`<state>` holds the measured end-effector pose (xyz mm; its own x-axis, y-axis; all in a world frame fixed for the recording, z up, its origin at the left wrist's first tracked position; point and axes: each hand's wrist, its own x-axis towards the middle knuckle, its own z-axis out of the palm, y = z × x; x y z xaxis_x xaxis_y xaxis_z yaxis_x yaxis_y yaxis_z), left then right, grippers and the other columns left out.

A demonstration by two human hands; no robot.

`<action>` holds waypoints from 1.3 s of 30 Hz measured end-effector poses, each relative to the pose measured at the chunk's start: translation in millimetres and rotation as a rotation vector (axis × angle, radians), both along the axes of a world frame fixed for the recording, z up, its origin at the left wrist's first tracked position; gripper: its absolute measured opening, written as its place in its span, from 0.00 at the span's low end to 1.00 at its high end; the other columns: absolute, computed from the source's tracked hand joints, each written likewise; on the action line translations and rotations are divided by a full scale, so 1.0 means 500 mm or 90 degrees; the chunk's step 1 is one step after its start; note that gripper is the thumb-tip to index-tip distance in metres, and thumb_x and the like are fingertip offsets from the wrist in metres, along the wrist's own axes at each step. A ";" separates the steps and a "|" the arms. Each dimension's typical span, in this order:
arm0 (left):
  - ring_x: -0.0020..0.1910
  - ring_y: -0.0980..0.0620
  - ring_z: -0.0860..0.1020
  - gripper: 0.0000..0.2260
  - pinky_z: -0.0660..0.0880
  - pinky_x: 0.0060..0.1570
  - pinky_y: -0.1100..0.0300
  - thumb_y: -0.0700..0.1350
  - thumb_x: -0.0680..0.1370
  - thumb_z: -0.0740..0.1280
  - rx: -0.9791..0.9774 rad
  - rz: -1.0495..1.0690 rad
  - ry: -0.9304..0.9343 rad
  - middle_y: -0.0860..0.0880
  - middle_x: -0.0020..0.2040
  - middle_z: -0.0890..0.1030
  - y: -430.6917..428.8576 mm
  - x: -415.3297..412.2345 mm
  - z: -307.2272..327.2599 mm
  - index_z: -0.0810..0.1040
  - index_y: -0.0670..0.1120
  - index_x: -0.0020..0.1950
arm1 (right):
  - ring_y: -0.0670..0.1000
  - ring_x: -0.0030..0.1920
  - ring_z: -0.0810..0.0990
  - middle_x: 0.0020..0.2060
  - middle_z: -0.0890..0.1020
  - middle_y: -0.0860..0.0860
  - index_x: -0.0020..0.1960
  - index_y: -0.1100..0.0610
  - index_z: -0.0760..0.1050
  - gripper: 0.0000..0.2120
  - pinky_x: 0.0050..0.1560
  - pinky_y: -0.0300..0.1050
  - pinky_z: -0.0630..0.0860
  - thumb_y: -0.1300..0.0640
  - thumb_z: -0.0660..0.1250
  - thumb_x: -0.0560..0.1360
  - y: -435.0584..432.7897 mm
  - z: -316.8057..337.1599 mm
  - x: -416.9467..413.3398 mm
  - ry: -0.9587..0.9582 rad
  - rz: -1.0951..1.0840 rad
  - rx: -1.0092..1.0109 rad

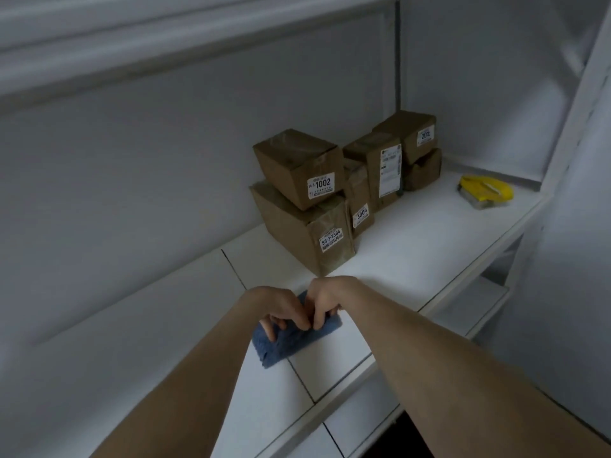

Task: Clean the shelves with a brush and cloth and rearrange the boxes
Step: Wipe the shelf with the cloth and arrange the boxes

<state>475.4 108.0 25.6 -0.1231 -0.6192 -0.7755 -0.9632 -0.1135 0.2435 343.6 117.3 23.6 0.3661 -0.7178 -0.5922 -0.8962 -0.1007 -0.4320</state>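
A blue cloth (291, 342) lies bunched on the white shelf (413, 252). My left hand (277, 309) and my right hand (322, 304) are both on it, fingers curled and pinching its fabric. Behind them, against the back wall, stand several brown cardboard boxes: one labelled 1002 (297, 166) sits on a larger box (297, 226), with a narrow box marked 3004 (358, 196), a tall box (380, 166) and two stacked boxes (413, 137) to the right. A yellow brush (484, 191) lies at the shelf's far right.
The shelf runs along a grey-white wall (148, 176), with another shelf edge (165, 38) overhead. A white upright post (575, 110) bounds the right end. Lower shelves (472, 312) show beyond the front edge. Dark seams (233, 269) cross the shelf surface.
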 end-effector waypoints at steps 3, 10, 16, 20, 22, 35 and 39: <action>0.65 0.46 0.71 0.27 0.80 0.50 0.53 0.47 0.73 0.72 0.039 0.024 0.020 0.42 0.69 0.70 0.005 -0.073 0.006 0.69 0.43 0.70 | 0.54 0.48 0.77 0.47 0.79 0.54 0.62 0.59 0.77 0.21 0.53 0.49 0.76 0.60 0.74 0.71 -0.008 0.004 -0.067 0.030 0.039 0.040; 0.68 0.47 0.69 0.25 0.77 0.58 0.52 0.44 0.76 0.68 -0.015 -0.014 0.058 0.43 0.69 0.70 -0.018 -0.287 0.011 0.67 0.43 0.72 | 0.53 0.40 0.78 0.37 0.79 0.54 0.57 0.62 0.79 0.18 0.41 0.45 0.75 0.62 0.75 0.67 -0.054 -0.008 -0.269 0.073 -0.062 -0.046; 0.60 0.48 0.74 0.18 0.71 0.57 0.58 0.41 0.79 0.62 -0.157 -0.173 0.044 0.41 0.66 0.74 -0.066 -0.458 -0.007 0.72 0.39 0.68 | 0.56 0.52 0.79 0.52 0.80 0.56 0.61 0.59 0.75 0.19 0.51 0.46 0.76 0.57 0.71 0.72 -0.104 -0.036 -0.410 0.151 -0.233 -0.230; 0.59 0.44 0.75 0.16 0.73 0.60 0.53 0.41 0.78 0.61 -0.279 -0.210 0.069 0.43 0.61 0.78 -0.099 -0.504 -0.038 0.74 0.44 0.67 | 0.55 0.63 0.73 0.63 0.70 0.55 0.68 0.56 0.69 0.21 0.58 0.48 0.73 0.56 0.67 0.76 -0.138 -0.062 -0.448 0.161 -0.291 -0.285; 0.60 0.43 0.75 0.15 0.71 0.62 0.51 0.40 0.79 0.61 -0.302 -0.191 0.078 0.42 0.61 0.77 -0.115 -0.499 -0.046 0.75 0.43 0.65 | 0.55 0.63 0.71 0.63 0.69 0.54 0.68 0.56 0.70 0.20 0.57 0.47 0.73 0.57 0.66 0.77 -0.154 -0.071 -0.447 0.159 -0.287 -0.303; 0.63 0.47 0.73 0.15 0.66 0.58 0.63 0.42 0.79 0.62 -0.312 -0.138 0.029 0.44 0.64 0.77 -0.137 -0.436 -0.029 0.76 0.44 0.65 | 0.57 0.66 0.69 0.65 0.71 0.54 0.70 0.54 0.66 0.23 0.60 0.51 0.68 0.56 0.65 0.76 -0.170 -0.067 -0.389 0.141 -0.218 -0.335; 0.62 0.44 0.74 0.14 0.66 0.58 0.60 0.39 0.80 0.59 -0.332 -0.160 0.074 0.39 0.61 0.78 -0.109 -0.504 -0.029 0.76 0.39 0.64 | 0.56 0.65 0.68 0.64 0.73 0.54 0.69 0.55 0.68 0.25 0.58 0.48 0.69 0.54 0.69 0.74 -0.166 -0.061 -0.440 0.224 -0.249 -0.331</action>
<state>223.6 53.4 11.3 -0.3816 -0.8560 -0.3487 -0.9086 0.2783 0.3113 123.6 34.6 -7.0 -0.1223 -0.9769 -0.1755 -0.9854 0.1407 -0.0961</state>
